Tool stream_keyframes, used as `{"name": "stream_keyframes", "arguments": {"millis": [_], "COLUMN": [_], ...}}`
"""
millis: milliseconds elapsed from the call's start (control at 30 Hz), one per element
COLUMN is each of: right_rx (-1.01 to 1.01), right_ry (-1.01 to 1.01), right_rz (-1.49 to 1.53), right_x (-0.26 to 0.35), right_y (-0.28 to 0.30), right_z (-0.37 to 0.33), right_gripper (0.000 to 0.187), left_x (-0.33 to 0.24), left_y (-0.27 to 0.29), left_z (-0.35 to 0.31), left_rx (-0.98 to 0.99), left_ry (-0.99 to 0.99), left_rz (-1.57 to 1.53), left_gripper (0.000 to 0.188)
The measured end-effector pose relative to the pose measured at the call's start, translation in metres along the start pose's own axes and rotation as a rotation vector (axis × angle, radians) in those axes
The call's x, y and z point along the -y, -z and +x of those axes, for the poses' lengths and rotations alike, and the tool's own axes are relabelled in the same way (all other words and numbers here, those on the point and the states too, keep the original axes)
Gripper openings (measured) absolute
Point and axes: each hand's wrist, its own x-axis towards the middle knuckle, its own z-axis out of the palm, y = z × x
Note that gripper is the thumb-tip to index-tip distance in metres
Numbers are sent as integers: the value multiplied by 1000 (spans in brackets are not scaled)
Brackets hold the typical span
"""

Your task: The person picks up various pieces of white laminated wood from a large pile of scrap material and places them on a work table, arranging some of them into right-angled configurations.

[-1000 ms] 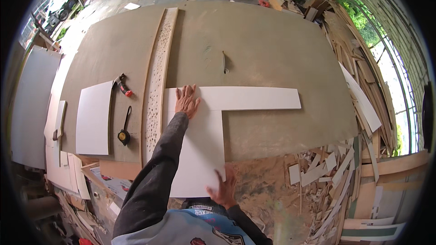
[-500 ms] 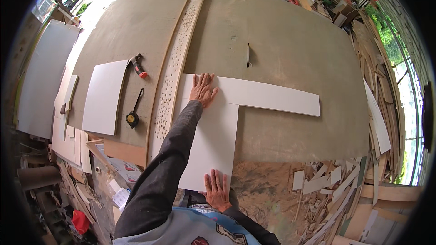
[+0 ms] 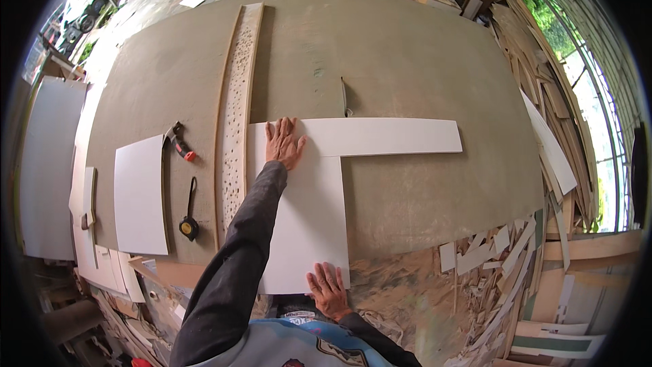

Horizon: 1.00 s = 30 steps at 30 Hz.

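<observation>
Two smooth white boards lie on the grey-brown worktop [image 3: 421, 197]. A wide board [image 3: 305, 221] runs toward me and overhangs the near edge; a narrow board [image 3: 394, 137] extends to the right along its far end. Flat on the white surface at the far left corner, fingers spread, rests my left hand [image 3: 284, 144]. My right hand [image 3: 329, 292] presses its fingers on the near end of the wide board, close to its right corner. The boards' left side is beside a long speckled strip [image 3: 238, 68] with wooden edges. A thin dark piece [image 3: 346, 98] is just beyond the narrow board.
Left of the strip are a hammer-like tool [image 3: 180, 143] with a red-ended handle, a black-and-yellow tape measure [image 3: 188, 228] and another white board [image 3: 140, 194]. White offcuts [image 3: 479, 258] and sawdust [image 3: 390, 278] lie below the near edge. Stacked planks [image 3: 557, 95] line the right side.
My view has turned slightly. The white boards, with both hands still on them, appear to have slid a little away from me, nearer the thin dark piece.
</observation>
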Motion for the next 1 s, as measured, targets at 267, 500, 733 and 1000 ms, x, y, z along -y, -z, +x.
{"name": "stream_keyframes", "arguments": {"millis": [267,500,733,1000], "right_rx": [-21,-64,-74,-98], "right_ry": [-34,-40,-27,-24], "right_rz": [75,104,133,160], "right_x": [-6,-14,-21,-32], "right_y": [6,7,7,10], "right_z": [27,41,57,80], "right_gripper": [57,55,61,65], "left_x": [12,15,26,26], "left_y": [-9,-10,-15,-9], "left_z": [24,41,54,81], "left_rx": [29,56,31,86], "left_ry": [15,17,12,25], "left_rz": [-6,43,71,70], "left_gripper": [68,68,68,69]}}
